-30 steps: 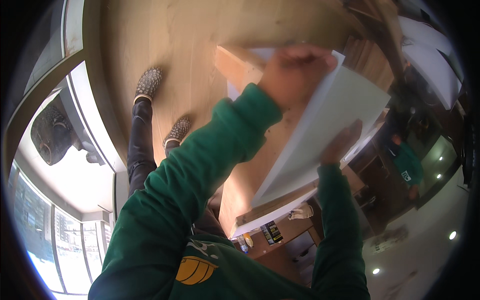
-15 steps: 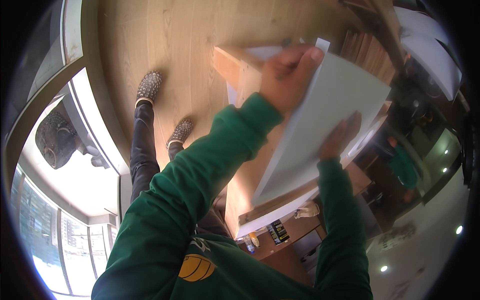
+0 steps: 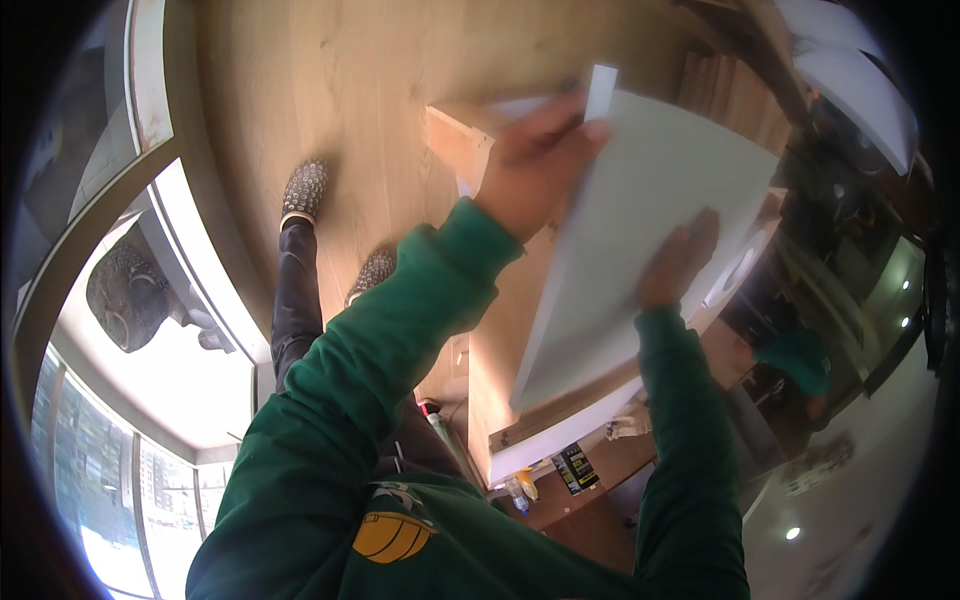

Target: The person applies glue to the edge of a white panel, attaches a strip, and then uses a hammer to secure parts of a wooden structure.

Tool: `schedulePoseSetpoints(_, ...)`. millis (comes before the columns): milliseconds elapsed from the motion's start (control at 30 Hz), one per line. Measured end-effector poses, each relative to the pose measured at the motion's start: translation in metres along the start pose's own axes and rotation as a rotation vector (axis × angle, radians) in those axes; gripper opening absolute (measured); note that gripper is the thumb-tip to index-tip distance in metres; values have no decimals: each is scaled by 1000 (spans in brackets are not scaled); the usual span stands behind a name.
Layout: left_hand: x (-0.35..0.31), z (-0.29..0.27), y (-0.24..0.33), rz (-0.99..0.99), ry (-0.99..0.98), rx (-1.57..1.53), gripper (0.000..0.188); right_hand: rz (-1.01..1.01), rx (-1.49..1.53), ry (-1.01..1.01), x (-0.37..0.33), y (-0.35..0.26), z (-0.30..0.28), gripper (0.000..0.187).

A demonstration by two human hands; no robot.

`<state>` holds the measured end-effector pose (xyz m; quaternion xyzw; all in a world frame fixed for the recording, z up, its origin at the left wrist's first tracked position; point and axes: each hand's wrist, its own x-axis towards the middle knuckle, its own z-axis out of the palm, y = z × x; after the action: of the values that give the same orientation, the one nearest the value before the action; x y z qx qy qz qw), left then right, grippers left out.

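Observation:
A white panel lies slanted on a wooden cabinet body. Along its left edge runs a narrow white edge strip, whose far end sticks out past my fingers. My left hand, slightly blurred, is closed on that strip near the panel's far corner, thumb on the right side. My right hand rests on the panel's face to the right, fingers stretched out and palm down. Whether the strip is attached along its whole length cannot be made out.
Wooden floor stretches beyond the cabinet. At the left stand a person's legs in dark trousers and spotted clogs, beside a glass-sided frame. Below the panel, a shelf holds a bottle, a black box and a pale glove.
My left hand has moved left and slightly nearer, with the strip's end shifting along. My right hand stays flat on the panel. The whole view has turned a little.

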<state>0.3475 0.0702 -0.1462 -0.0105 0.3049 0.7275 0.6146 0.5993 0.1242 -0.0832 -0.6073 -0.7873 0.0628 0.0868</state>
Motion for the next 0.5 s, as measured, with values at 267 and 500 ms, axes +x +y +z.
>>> schedulePoseSetpoints(267, 11, 14, 4, -53, 116, -165, 21, -28, -32, 12, 1, -3, -2, 63)
schedulePoseSetpoints(500, 31, 21, 11, -34, 189, -29, 25, -51, -41, 23, 1, -4, -2, 61)
